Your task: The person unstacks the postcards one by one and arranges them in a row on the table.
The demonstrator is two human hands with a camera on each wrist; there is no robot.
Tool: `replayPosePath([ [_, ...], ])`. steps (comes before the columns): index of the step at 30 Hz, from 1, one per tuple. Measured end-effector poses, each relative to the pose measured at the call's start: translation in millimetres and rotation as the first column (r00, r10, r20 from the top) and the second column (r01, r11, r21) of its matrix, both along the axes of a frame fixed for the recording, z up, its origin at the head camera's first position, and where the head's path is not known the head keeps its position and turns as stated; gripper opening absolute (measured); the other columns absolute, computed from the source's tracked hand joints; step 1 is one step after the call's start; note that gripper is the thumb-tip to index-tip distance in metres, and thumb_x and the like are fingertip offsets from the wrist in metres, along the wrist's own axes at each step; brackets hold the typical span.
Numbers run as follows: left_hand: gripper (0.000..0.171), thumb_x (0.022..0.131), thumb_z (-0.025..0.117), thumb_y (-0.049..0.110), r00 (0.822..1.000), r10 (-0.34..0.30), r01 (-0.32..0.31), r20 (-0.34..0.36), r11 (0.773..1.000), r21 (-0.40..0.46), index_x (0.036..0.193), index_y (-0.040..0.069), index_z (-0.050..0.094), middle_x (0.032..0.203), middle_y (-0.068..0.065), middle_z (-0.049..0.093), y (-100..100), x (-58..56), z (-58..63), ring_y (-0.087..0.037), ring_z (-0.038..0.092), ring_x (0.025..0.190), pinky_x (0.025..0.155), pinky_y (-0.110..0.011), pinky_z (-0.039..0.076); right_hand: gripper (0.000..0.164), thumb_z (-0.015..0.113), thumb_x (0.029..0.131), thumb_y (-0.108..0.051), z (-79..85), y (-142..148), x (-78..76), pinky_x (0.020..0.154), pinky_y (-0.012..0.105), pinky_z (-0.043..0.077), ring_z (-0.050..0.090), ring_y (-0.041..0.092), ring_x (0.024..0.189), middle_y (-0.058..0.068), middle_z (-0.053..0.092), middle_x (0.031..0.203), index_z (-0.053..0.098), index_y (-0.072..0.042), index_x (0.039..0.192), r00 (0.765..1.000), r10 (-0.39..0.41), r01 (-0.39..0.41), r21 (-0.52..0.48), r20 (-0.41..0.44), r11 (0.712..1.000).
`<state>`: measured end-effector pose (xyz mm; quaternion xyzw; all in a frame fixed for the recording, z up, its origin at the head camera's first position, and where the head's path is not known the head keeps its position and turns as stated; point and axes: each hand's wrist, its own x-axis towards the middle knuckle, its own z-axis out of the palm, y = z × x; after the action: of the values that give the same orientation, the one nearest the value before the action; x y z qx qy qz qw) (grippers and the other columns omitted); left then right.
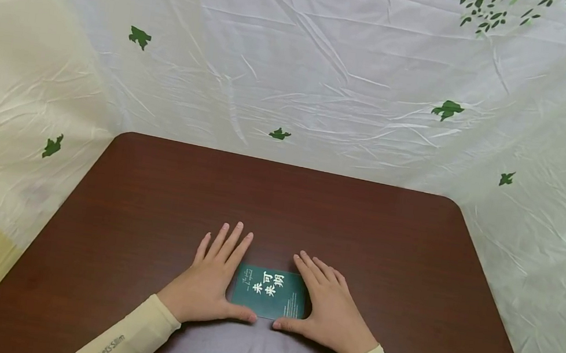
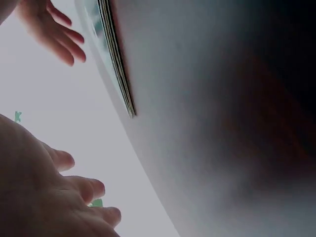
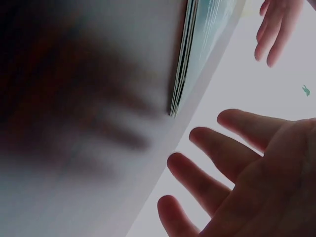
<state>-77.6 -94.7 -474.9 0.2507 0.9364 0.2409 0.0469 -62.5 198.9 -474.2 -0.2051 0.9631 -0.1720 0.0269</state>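
Observation:
A flat green rectangular stack (image 1: 269, 297) with white Chinese lettering lies on the table near its front edge. Seen edge-on in the left wrist view, the stack (image 2: 117, 59) shows several thin layers; whether it is a booklet or loose cards I cannot tell. My left hand (image 1: 207, 287) is spread along its left side, fingers extended forward and thumb by the near edge. On the right side, my right hand (image 1: 328, 307) mirrors it with fingers straight and thumb inward. Neither hand grips the stack; contact at its sides is unclear in the head view.
The dark brown wooden table (image 1: 270, 198) has rounded far corners. White cloth (image 1: 324, 88) with green bird and leaf prints hangs behind and at both sides. A greyish-purple surface (image 1: 242, 352) shows between the forearms at the front.

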Motion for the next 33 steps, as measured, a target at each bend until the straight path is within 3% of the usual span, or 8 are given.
replayPosePath([
  [3,0.144,0.073,0.079,0.087,1.000,-0.021,0.021,0.010,1.000,-0.010,0.176,0.018,0.003,0.184,-0.005,-0.007,2.9,0.4,0.9,-0.040,0.001,0.171,0.133,-0.070,0.008,0.127,0.086,0.070,-0.081,0.0,-1.6,1.2,0.125,0.063,0.036,0.045,0.034,0.157,0.002,0.043,0.174,0.037,-0.019,0.170,0.999,0.024,-0.023,-0.008,0.022,1.000],
  [11,0.125,0.079,0.087,0.069,0.992,-0.124,0.126,0.036,0.990,-0.056,0.171,0.007,0.030,0.179,-0.014,0.027,6.3,-0.9,0.1,-0.042,0.015,0.169,0.131,-0.065,0.025,0.114,0.090,0.072,-0.072,-3.0,-5.6,2.1,0.122,0.059,0.042,0.054,0.031,0.150,0.002,0.056,0.163,0.047,-0.021,0.165,0.999,0.043,-0.042,-0.007,0.017,0.999],
  [17,0.114,0.080,0.092,0.058,0.989,-0.135,0.138,0.067,0.989,-0.050,0.167,0.008,0.039,0.172,-0.009,0.044,8.7,-0.9,-1.0,-0.035,0.038,0.162,0.128,-0.057,0.037,0.104,0.095,0.073,-0.061,-2.7,-6.6,3.1,0.120,0.058,0.046,0.055,0.030,0.148,0.002,0.061,0.158,0.053,-0.021,0.160,0.998,0.058,-0.058,-0.013,0.000,0.998],
  [24,0.104,0.082,0.094,0.049,0.988,-0.150,0.151,0.024,0.988,-0.042,0.164,0.008,0.045,0.163,-0.003,0.055,9.4,0.9,1.0,-0.029,0.054,0.150,0.125,-0.048,0.043,0.096,0.096,0.077,-0.048,-3.0,-6.3,3.1,0.116,0.050,0.052,0.057,0.024,0.147,-0.001,0.061,0.157,0.056,-0.019,0.158,0.997,0.073,-0.073,-0.046,0.005,0.996],
  [33,0.097,0.084,0.093,0.044,0.988,-0.153,0.153,0.007,0.987,-0.047,0.162,0.009,0.048,0.158,-0.003,0.059,10.3,1.3,2.1,-0.027,0.058,0.144,0.124,-0.046,0.044,0.086,0.096,0.078,-0.045,-5.7,-4.8,4.8,0.113,0.046,0.054,0.059,0.020,0.143,-0.003,0.063,0.154,0.061,-0.020,0.153,0.996,0.083,-0.084,-0.065,-0.015,0.994],
])
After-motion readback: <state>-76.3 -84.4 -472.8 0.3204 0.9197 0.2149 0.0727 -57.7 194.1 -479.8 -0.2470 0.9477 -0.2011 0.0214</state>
